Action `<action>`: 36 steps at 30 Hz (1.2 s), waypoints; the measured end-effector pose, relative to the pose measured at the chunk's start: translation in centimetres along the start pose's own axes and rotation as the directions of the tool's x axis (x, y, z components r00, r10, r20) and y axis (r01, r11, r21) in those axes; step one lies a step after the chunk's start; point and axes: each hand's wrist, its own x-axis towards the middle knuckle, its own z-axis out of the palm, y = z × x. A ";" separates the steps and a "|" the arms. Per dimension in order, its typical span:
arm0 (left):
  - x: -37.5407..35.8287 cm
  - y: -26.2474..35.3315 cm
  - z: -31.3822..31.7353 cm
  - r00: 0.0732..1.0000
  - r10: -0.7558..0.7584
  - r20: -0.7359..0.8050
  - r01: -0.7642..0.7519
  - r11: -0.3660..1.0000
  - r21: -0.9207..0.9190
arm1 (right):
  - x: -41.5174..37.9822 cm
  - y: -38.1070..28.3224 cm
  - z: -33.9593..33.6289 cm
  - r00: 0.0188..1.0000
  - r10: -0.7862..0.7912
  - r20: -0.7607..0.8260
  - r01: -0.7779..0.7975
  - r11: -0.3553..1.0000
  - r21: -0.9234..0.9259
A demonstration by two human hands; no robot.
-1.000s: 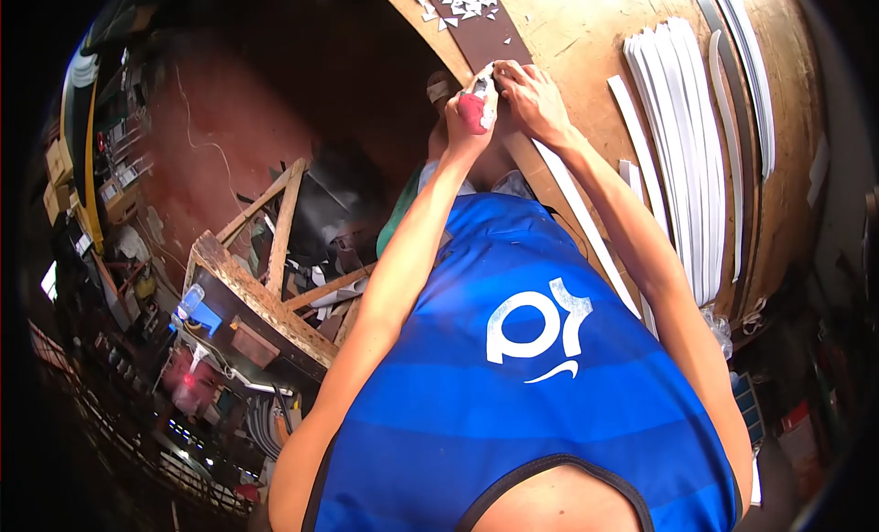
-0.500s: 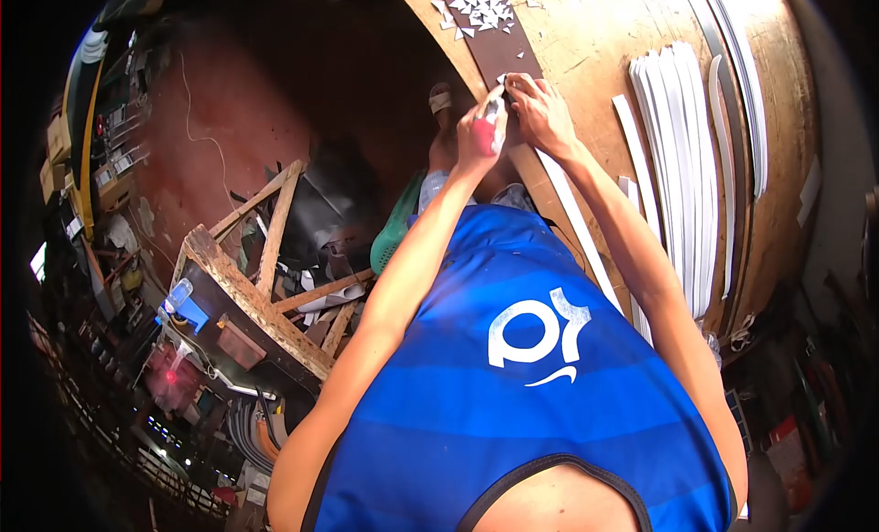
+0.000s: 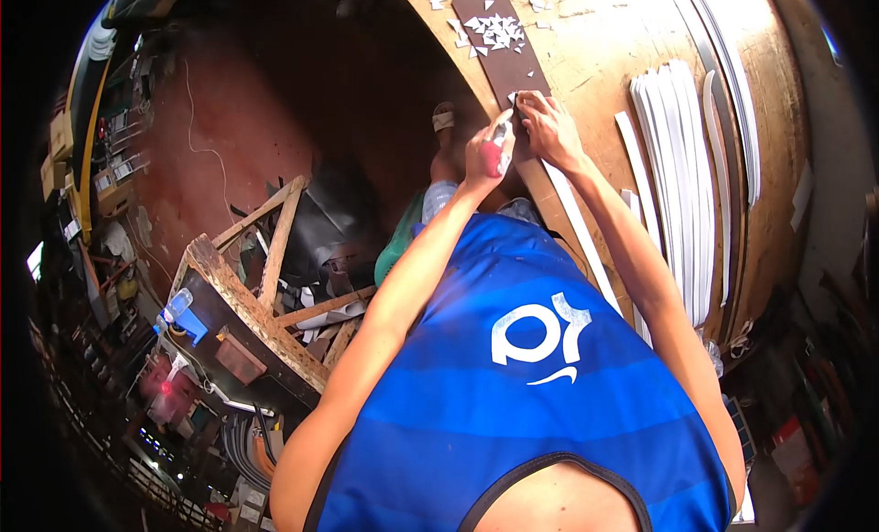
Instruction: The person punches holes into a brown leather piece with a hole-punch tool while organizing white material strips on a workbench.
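My left hand (image 3: 485, 157) is closed around a red and white object (image 3: 493, 158), its kind not clear; its fingertips reach the brown board (image 3: 504, 72). Right beside it, my right hand (image 3: 551, 134) is bent with fingers pinched down at the end of a white strip (image 3: 579, 211). That strip runs from under the hand back toward my body. A small white tip and something dark show between the two hands, too small to make out. Farther up the board lies a scatter of small white triangular offcuts (image 3: 495, 31).
A bundle of long white strips (image 3: 676, 184) lies on the wooden table (image 3: 595, 65) at right, with further strips (image 3: 732, 74) beyond it. On the left stands a wooden frame (image 3: 256, 298) with scraps inside and a blue clamp-like item (image 3: 188, 320) on it.
The view has shifted slightly, so table and hands sit a little lower. Both hands stay together at the strip's end, with the fingers only slightly changed.
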 end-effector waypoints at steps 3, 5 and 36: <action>0.1 -1.5 0.1 0.998 0.055 -0.039 -0.055 0.998 0.013 | 0.1 -0.5 -0.6 1.000 0.019 0.016 -0.020 0.998 0.055; 0.1 -2.8 0.3 0.999 -0.032 -0.009 0.032 0.999 -0.011 | 0.1 -0.5 -0.3 1.000 0.026 0.004 -0.026 0.999 0.038; 18.9 2.2 -1.2 0.150 0.345 0.926 -0.781 0.616 -0.103 | -13.2 -6.8 3.0 -0.011 0.999 -0.053 -0.286 0.048 0.957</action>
